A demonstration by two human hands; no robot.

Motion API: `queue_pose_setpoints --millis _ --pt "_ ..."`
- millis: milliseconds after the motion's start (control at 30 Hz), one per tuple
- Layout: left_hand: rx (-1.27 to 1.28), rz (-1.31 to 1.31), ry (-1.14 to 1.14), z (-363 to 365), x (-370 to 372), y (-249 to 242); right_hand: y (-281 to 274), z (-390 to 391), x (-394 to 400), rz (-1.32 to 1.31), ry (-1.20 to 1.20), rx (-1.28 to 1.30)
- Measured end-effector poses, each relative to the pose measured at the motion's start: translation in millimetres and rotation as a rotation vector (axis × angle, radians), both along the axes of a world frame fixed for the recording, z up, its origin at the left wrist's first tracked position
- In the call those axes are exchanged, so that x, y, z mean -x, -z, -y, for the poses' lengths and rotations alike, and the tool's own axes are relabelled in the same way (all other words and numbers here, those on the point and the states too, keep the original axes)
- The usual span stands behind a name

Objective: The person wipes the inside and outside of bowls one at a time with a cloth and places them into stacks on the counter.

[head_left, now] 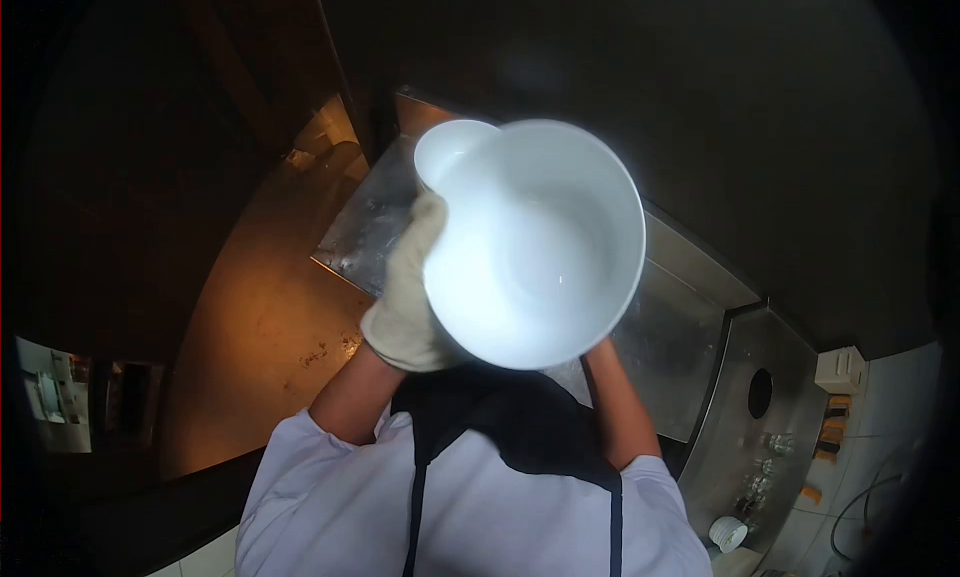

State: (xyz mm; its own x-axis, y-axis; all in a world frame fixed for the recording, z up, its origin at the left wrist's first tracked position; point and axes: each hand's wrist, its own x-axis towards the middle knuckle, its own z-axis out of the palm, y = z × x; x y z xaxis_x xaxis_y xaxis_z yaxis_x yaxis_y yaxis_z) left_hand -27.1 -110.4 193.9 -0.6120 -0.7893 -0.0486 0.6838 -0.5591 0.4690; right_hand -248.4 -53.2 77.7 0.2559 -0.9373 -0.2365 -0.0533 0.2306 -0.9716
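Observation:
A large white bowl [545,247] is held up close to the camera, its open mouth facing me. My left hand [405,297] wears a pale fabric glove and grips this bowl at its left rim. Beyond the glove's thumb, a smaller white bowl [455,149] shows partly behind the large one. My right forearm reaches up under the large bowl, which hides the right hand and its fingers. Below the bowls lies a stainless steel worktop [365,217].
A brown counter [270,317] with dark crumbs curves along the left. On the right, a steel counter [720,407] has a round dark hole, several clear glasses [760,477] and a stack of white dishes [728,533]. Orange-handled items [832,427] hang on the tiled wall.

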Motion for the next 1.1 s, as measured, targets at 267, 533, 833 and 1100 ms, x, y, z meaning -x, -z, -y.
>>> queue_pose_setpoints --millis 267,533,833,1100 --pt "0.205 0.294 -0.544 48.7 -47.7 -29.9 45.8 4.0 26.8 -0.431 -0.307 -0.007" --pt "0.163 0.419 -0.663 64.7 -84.9 35.5 -30.4 -48.6 67.0 -0.255 -0.055 0.073" --pt "0.026 0.379 -0.434 8.8 4.2 97.1 -44.2 100.5 -85.4 -0.319 0.378 0.622" --pt "0.094 0.427 -0.402 2.4 -21.4 110.1 -52.1 88.4 -50.6 -1.425 0.099 0.742"
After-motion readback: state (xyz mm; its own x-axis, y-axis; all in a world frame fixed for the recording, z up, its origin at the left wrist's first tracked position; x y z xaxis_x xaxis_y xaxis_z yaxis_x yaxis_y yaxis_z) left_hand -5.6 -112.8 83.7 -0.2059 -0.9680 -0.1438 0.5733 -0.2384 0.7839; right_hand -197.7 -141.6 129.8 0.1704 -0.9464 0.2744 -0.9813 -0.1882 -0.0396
